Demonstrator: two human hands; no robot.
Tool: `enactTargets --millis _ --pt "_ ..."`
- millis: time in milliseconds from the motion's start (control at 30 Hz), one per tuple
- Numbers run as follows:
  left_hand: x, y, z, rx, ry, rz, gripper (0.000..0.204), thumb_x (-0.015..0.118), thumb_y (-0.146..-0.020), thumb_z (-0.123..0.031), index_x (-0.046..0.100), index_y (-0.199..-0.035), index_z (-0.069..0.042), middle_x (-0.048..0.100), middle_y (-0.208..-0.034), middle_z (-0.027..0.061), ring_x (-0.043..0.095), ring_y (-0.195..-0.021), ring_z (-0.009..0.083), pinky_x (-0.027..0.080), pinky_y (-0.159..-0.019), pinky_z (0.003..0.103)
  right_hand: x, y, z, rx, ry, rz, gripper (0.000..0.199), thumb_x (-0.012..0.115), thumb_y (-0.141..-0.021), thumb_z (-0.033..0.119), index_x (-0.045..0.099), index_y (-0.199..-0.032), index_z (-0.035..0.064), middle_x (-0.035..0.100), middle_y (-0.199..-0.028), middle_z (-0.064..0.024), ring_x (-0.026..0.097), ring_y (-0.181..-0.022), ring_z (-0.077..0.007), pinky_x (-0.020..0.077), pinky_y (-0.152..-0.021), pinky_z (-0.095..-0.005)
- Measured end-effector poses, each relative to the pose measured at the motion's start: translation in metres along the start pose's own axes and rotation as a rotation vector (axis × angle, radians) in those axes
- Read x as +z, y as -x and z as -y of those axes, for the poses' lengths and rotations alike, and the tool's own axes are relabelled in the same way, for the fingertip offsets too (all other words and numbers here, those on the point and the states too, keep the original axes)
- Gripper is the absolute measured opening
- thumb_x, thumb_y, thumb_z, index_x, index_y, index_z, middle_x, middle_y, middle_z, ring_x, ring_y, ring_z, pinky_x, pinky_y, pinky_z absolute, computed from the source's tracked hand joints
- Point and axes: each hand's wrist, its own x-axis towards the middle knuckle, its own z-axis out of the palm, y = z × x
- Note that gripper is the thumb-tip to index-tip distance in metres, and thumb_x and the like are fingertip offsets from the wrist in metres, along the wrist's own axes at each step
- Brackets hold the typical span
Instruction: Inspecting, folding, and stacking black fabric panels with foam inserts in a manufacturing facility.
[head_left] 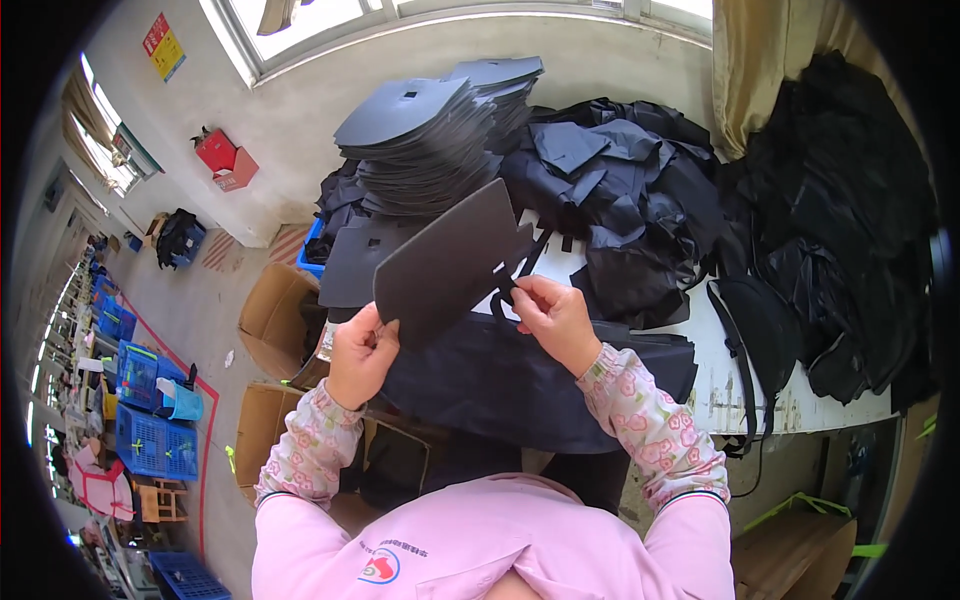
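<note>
My left hand [362,355] pinches the lower left edge of a dark grey foam sheet [440,260], which is held tilted above the table. A small slot shows near the sheet's right edge. Beside that slot, my right hand [556,318] has its fingers closed on a black strap [503,302], which loops down at the sheet's edge. Whether the strap passes through the slot, I cannot tell. Under both hands lies flat dark fabric [490,385] along the table's front edge.
Tall stacks of similar grey sheets [415,150] stand behind the held one. Crumpled dark fabric [620,190] is heaped to their right. Black bags [810,250] pile up at the far right of the white table [720,375]. Cardboard boxes [275,320] sit on the floor at left.
</note>
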Motion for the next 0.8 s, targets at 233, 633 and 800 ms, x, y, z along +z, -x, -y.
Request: enactTargets --millis 233,633,800 --pt "0.006 -0.003 -0.011 0.305 -0.147 0.247 0.031 0.054 -0.089 0.005 0.064 -0.119 0.004 0.061 -0.075 0.0036 0.055 -0.065 0.0078 0.046 -0.062 0.024 -0.013 0.006 -0.006 -0.024 0.022 -0.015 0.015 0.063 -0.094 0.008 0.068 -0.101 -0.0034 0.066 -0.077 -0.0041 0.059 -0.059 -0.0059 0.0498 -0.053 -0.0213" --pt "0.002 -0.013 -0.008 0.284 -0.016 0.497 0.030 0.053 -0.088 0.006 0.067 -0.114 0.003 0.071 -0.107 0.0142 0.068 -0.097 0.0229 0.052 -0.088 0.031 -0.048 0.022 -0.003 -0.388 0.331 0.064 0.017 0.070 -0.083 0.005 0.069 -0.100 0.0019 0.066 -0.086 -0.0100 0.063 -0.065 -0.0221 0.0488 -0.060 -0.0310" --pt "0.019 -0.024 -0.023 0.168 0.223 0.870 0.065 0.081 -0.080 -0.016 0.053 -0.138 -0.003 0.054 -0.139 0.0129 0.059 -0.118 0.0231 0.046 -0.101 0.035 -0.046 0.017 -0.012 -0.588 0.293 0.099 0.019 0.067 -0.083 0.002 0.068 -0.102 0.0030 0.066 -0.095 -0.0134 0.065 -0.077 -0.0274 0.0516 -0.068 -0.0320"
